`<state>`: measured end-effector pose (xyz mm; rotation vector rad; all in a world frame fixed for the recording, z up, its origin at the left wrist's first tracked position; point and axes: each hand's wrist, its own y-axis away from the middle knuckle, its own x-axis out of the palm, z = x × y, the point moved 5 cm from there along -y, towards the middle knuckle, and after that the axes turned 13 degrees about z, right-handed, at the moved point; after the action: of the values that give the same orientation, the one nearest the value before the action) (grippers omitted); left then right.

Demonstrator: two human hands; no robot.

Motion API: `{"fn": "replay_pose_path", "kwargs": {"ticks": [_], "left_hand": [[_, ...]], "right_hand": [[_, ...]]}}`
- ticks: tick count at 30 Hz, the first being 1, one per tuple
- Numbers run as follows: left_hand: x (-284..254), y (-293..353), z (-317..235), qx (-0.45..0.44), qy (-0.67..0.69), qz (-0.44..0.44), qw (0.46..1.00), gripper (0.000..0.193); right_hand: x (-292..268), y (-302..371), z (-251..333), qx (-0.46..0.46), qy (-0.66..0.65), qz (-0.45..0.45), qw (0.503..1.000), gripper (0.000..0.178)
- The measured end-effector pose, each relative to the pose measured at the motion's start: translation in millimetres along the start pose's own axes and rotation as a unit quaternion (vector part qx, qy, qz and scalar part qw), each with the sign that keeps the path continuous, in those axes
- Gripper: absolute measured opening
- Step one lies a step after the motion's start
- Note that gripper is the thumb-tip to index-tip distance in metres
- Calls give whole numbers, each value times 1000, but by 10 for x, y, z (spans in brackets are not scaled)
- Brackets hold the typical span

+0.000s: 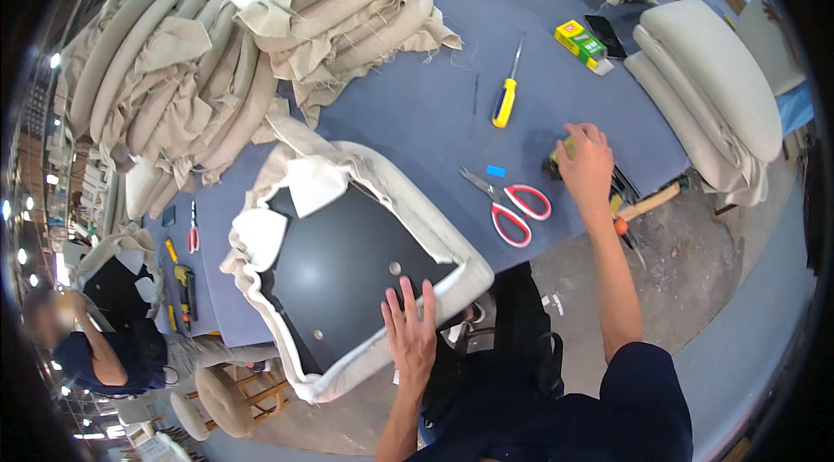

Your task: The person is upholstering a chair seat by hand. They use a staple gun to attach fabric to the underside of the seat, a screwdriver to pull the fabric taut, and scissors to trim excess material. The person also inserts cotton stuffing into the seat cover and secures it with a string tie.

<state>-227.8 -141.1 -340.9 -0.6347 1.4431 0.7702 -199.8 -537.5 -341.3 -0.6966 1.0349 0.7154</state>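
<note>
My left hand lies with fingers spread on the near edge of an upholstered seat pad, its fingertips on the black panel. Beige fabric and white padding wrap loosely round the panel's rim, with two white flaps folded over at the far left. My right hand is curled over a yellow and black tool near the table's right edge. Most of that tool is hidden by the fingers, so I cannot tell its kind. Scissors with red and white handles lie between my hands.
On the blue-grey table lie a screwdriver, a yellow and green box and a phone. A hammer juts past the right edge. Covered pads are piled behind. Another person works at left.
</note>
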Motion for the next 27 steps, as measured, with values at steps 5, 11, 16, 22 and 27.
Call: {"fn": "replay_pose_path", "kwargs": {"ticks": [5, 11, 16, 22, 27], "left_hand": [[-689, -43, 234, -1, 25, 90, 996, 70], [-3132, -595, 1350, 79, 210, 185, 957, 94], [-3739, -1203, 2255, 19, 95, -58, 994, 81], [-3963, -1952, 2478, 32, 62, -204, 977, 78], [-3929, -2424, 2651, 61, 63, -205, 975, 76]], "right_hand": [[485, -689, 920, -32, -74, 178, 981, 45], [1125, -1325, 544, 80, -168, 199, 962, 41], [393, -1151, 931, 83, -510, 274, 811, 37], [-1051, -1269, 1820, 19, -747, 195, 635, 69], [-2116, -2005, 2956, -168, -640, 147, 736, 44]]}}
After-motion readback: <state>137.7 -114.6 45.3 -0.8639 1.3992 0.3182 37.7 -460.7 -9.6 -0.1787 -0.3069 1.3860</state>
